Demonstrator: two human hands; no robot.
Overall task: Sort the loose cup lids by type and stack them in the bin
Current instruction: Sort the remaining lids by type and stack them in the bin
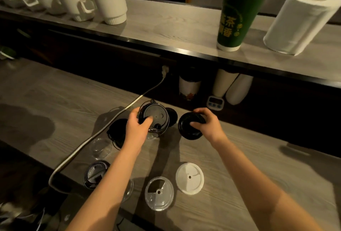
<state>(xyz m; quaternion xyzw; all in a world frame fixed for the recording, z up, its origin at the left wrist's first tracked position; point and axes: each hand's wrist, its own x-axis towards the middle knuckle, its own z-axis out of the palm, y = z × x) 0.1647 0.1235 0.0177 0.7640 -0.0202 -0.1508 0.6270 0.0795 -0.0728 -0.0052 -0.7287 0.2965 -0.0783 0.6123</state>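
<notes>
My left hand grips a stack of black lids, thumb on top, held just above the wooden counter. My right hand holds a single black lid to the right of that stack. Another black lid lies under my left wrist, and one more peeks out behind the stack. Nearer to me lie a white lid, a clear lid, a dark lid with print and a faint clear lid. No bin is in view.
A white cable runs across the counter from a wall socket. Under the raised shelf stand paper cups and a small timer. On the shelf sit white mugs, a green cup stack and a paper towel roll.
</notes>
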